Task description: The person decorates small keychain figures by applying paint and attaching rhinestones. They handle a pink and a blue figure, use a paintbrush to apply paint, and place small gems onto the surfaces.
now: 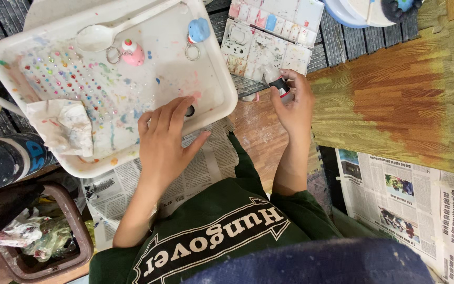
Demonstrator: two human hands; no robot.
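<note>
Fingers of the left hand [162, 141] lie spread on the white tray [214, 63]; the right hand [291, 100] pinches a small bottle [277, 80].

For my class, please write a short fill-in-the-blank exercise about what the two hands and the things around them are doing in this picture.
1. The left hand rests flat on the white ____.
2. The right hand holds a small paint ____ beside the paint palette.
3. In the tray lies a white plastic ____, near a pink keychain figure.
4. Under the tray lie sheets of ____.

Missing words: tray; bottle; spoon; newspaper
</note>
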